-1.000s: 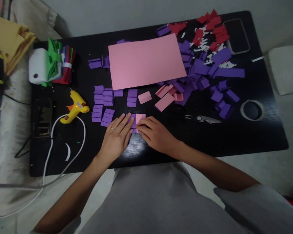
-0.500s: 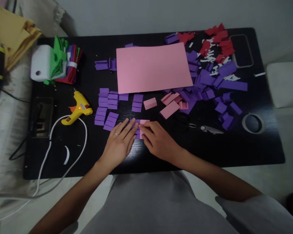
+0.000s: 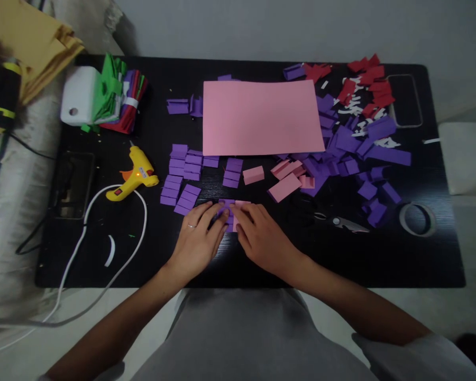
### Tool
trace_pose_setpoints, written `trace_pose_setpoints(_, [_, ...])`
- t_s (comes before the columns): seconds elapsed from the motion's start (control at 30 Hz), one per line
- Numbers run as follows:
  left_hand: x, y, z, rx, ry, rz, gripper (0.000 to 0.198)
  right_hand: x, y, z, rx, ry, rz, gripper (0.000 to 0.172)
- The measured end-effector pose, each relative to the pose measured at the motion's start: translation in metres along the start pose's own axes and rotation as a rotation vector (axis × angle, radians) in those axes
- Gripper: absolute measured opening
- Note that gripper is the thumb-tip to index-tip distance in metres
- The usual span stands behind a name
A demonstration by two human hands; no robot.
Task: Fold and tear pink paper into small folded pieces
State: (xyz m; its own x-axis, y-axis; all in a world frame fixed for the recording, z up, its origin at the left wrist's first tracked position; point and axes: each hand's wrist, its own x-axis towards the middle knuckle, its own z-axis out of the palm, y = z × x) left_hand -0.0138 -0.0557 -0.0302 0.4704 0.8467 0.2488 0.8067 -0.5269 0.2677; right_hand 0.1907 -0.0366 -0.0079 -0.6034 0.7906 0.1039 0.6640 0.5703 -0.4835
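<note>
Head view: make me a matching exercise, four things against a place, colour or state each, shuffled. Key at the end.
Things
1. glue gun
2. scissors
3. large sheet
4. left hand

Descriptions
A. between the right hand and the grey ring
B. touching a folded purple piece
C. yellow, left of both hands
D. pink, beyond both hands

Pairs: 1-C, 2-A, 3-D, 4-B

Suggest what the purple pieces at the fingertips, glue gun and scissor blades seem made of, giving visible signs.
Purple pieces: probably matte paper or foam; thin, no glare.
Glue gun: likely smooth plastic; moulded-looking yellow body.
Scissor blades: probably metal; dull silvery-grey sheen.
</note>
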Motion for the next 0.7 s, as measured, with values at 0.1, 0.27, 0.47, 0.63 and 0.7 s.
trace_pose_setpoints(0.1, [-0.003,0.003,0.000,0.026,0.012,0.005,0.034,0.002,0.000,-0.001,-0.033,-0.041,-0.001,0.040])
trace_pose_setpoints(0.27, [-0.014,0.010,-0.003,-0.049,-0.002,-0.024,0.045,0.002,0.001,-0.001,-0.009,-0.061,0.021,0.041])
trace_pose_setpoints(0.47, [-0.034,0.022,-0.008,-0.021,0.024,-0.039,0.047,0.000,-0.002,0.001,-0.085,-0.091,0.037,0.046])
trace_pose_setpoints(0.63, [-0.040,0.027,-0.006,-0.045,-0.035,0.011,0.047,-0.002,0.000,0.006,-0.154,-0.152,0.002,0.050])
trace_pose_setpoints(0.7, [-0.041,0.028,-0.004,-0.032,-0.049,0.017,0.048,-0.003,0.001,0.008,-0.168,-0.140,-0.004,0.050])
